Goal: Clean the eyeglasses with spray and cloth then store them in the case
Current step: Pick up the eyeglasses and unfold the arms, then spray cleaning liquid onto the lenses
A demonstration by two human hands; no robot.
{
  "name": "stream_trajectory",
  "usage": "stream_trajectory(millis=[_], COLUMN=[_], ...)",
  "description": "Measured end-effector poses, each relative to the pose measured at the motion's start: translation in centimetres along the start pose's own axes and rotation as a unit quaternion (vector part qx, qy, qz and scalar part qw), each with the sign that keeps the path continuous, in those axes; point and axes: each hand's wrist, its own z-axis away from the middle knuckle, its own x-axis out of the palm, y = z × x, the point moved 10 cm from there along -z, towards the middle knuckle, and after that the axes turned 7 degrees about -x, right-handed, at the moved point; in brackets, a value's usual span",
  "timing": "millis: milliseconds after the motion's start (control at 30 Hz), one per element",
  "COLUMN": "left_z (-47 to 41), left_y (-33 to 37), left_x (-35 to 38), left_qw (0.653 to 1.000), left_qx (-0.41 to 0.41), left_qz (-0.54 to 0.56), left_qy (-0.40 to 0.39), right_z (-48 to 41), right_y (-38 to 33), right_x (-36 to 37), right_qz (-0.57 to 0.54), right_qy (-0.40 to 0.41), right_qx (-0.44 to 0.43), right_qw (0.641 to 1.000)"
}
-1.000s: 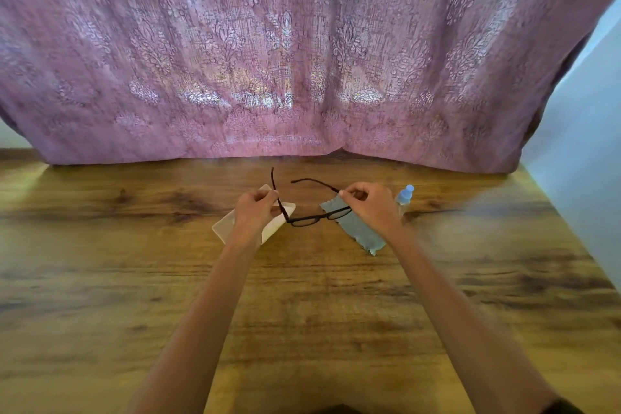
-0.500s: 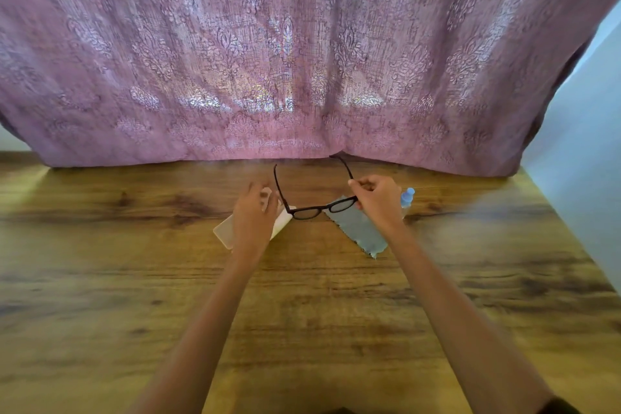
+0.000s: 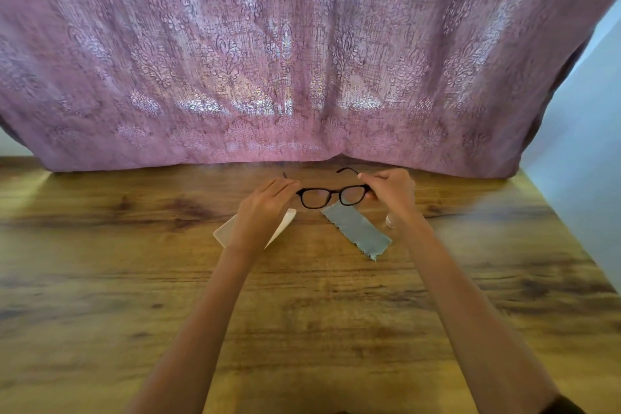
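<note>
A mauve patterned curtain (image 3: 302,60) hangs behind a wooden table (image 3: 319,312), apparently touching it.

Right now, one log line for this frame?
eyeglasses: held up, temples open | left hand: pinches one end | right hand: pinches other end | cloth: flat on table | case: partly behind left hand

Nothing readable is showing anywhere: the eyeglasses (image 3: 332,191), the white case (image 3: 223,232), the grey cloth (image 3: 357,232) and the patterned curtain (image 3: 302,60) are displaying no legible text, label, brand or number.
</note>
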Motion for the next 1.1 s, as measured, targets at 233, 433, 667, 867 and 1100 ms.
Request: stream_trajectory(millis=[233,433,667,867,1100], left_z=[-1.5,-1.2,-1.0,-0.7,-0.3], left_y=[0.9,0.1,0.1,0.0,-0.4], left_x=[-2.4,-1.9,-0.9,-0.8,-0.5], left_qw=[0.996,0.987,0.981,0.981,0.975], left_qx=[-0.028,-0.106,-0.143,-0.152,-0.182], left_qz=[0.045,0.100,0.124,0.110,0.110], left_qy=[0.072,0.072,0.051,0.057,0.057], right_z=[1.1,4.2,4.5,3.0,6.1], right_y=[-2.1,-0.3,4.9,5.8,1.7], right_x=[-3.8,-6.0,-4.1,-4.3,-1.1], right_qz=[0.016,0.180,0.144,0.121,0.038], right_qy=[0.111,0.188,0.119,0.097,0.053], right_qx=[-0.105,-0.263,-0.230,-0.177,-0.215], right_qw=[0.988,0.929,0.955,0.972,0.974])
